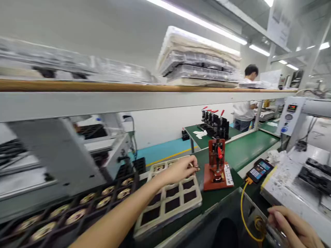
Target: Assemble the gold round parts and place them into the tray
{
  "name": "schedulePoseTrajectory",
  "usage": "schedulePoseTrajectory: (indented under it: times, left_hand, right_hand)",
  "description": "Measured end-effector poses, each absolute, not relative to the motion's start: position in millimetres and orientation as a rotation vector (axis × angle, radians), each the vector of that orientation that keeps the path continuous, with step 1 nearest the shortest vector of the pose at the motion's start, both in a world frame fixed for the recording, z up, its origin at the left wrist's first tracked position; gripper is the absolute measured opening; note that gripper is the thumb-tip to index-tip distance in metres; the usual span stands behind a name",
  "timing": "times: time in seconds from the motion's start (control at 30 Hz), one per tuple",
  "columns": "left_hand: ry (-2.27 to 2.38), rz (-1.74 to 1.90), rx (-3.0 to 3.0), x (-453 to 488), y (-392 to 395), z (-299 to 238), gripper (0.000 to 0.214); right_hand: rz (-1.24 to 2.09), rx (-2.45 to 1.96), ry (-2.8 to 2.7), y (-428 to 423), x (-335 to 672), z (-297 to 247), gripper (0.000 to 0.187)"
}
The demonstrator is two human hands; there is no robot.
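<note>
My left hand (184,168) is closed in a pinch above the right side of a cream compartment tray (198,201). Between its fingertips is a small shiny metal part (197,168), too small to name exactly. Several front tray compartments show dark bottoms; small parts lie in the back ones, partly hidden by my arm. Just right of the tray stands a red fixture (207,177) with a red-handled toggle clamp. My right hand (294,224) is low at the right edge, fingers curled together by a blurred, shiny object (276,236); its grip is partly hidden.
Black divided trays (85,220) with round gold-coloured parts fill the lower left. A phone-like device (260,170) with a yellow cable (242,206) lies right of the fixture. A shelf (124,98) crosses overhead, carrying stacked plastic trays. Another person (241,112) stands farther back.
</note>
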State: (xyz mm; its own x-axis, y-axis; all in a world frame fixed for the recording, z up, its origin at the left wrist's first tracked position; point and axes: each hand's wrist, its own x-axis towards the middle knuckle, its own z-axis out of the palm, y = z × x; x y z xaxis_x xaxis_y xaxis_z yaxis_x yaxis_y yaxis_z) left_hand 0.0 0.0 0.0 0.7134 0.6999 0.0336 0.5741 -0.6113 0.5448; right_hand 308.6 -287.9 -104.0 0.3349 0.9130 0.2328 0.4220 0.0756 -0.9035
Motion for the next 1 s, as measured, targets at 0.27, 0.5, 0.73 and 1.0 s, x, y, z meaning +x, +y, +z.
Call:
schedulePoseTrajectory:
  times: [0.27, 0.5, 0.73, 1.0]
  left_hand:
    - [-0.333, 0.975, 2.702, 122, -98, -18, 0.020]
    - [-0.761, 1.194, 2.695, 189, -133, -8, 0.029]
    - [-0.893, 1.039, 2.658, 247, -169, -11, 0.025]
    - [-0.470, 0.561, 2.480, 371, -177, 2, 0.051]
  right_hand:
    - [0.610, -1.302, -1.157, -273, 296, -63, 0.055]
    - [0.526, -1.388, -1.047, -310, 317, -39, 0.037]
    - [0.203, -1.557, -1.002, -350, 347, -47, 0.032]
    - [-0.448, -1.857, -0.820, -454, 413, -48, 0.029]
